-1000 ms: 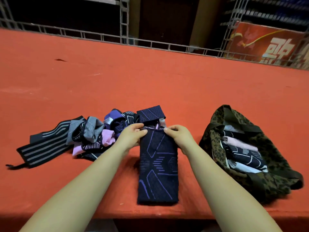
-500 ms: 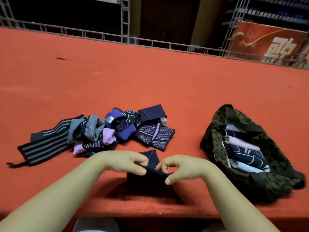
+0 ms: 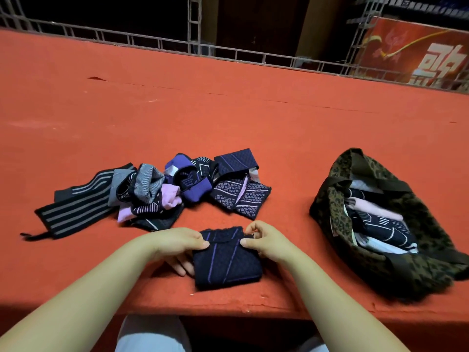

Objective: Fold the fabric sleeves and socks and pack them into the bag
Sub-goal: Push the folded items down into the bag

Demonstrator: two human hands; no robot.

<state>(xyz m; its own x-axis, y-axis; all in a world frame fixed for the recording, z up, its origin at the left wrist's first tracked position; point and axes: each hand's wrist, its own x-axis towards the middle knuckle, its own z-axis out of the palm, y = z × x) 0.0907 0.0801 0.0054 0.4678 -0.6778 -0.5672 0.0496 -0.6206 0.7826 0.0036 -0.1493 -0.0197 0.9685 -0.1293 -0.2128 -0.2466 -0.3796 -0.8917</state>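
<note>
A red surface (image 3: 228, 118) is bounded at the back by a metal railing (image 3: 152, 44). Near its front edge a folded navy sleeve (image 3: 225, 262) is pinched at its left side by the left hand (image 3: 177, 243) and at its right by the right hand (image 3: 266, 241). A pile of unfolded sleeves and socks (image 3: 157, 191) lies behind; the leopard-print bag (image 3: 380, 224), partly filled, sits to the right.

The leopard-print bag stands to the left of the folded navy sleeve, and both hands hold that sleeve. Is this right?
Not quite. In the head view the leopard-print bag lies to the right of the folded navy sleeve, not the left. The left hand and right hand do both hold that sleeve.
</note>
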